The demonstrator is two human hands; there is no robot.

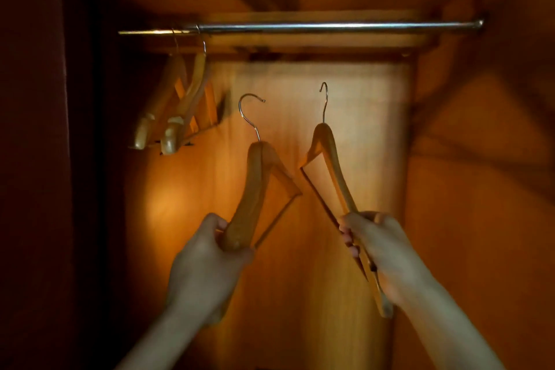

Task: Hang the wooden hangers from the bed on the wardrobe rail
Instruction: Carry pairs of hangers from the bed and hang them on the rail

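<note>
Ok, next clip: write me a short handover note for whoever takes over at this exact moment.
Left hand: grip closed on the arm end of the left hanger, hook up.
Right hand: grip closed on the right hanger, hook up.
Both are held below the rail, not touching it.
Done: two hung hangers sit at the rail's left end.
Left: hook both held hangers onto the free stretch of rail. The bed is out of view, so any more there cannot be told.

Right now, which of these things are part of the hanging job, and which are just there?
Job: left hand, left hanger, right hand, right hanger, rail, two hung hangers.
Just there: back panel, side wall.
</note>
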